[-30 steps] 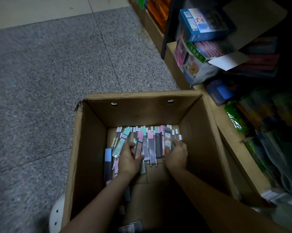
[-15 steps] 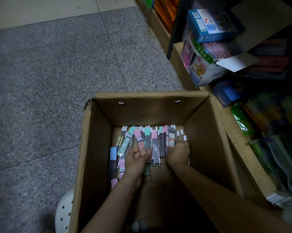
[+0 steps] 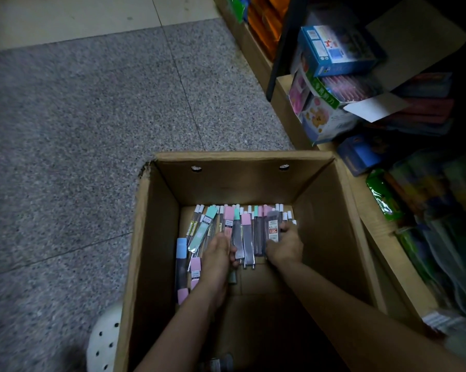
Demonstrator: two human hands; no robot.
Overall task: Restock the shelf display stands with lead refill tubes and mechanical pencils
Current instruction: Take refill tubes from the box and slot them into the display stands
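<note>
- Head view, where things lie: the lead refill tubes (image 3: 244,232) are heaped on the floor of an open cardboard box (image 3: 156,237), bunched against its far wall at 12 o'clock; a few strays lie by the left wall at 9 o'clock.
- Head view, hands: the left hand (image 3: 217,255) curls its fingers round the near ends of several tubes in the middle of the heap. The right hand (image 3: 285,247), toward 3 o'clock of the heap, has its fingers bent round a dark tube with a red label (image 3: 273,229) and its neighbours. Both are gathering, by my reading.
- Doing it well: I would squeeze the two hands toward each other so the tubes stack flat and parallel, grip near their middles, and lift straight up clear of the box walls; a loose fan will likely shed tubes.
- Axis: most tubes lie with their long axis from 6 to 12 o'clock, coloured and white caps at the 12 end. Those on the left tilt toward 1 o'clock.
- The shelf (image 3: 288,108) stands at 2 o'clock, well apart from the hands; no display stand can be told.
</note>
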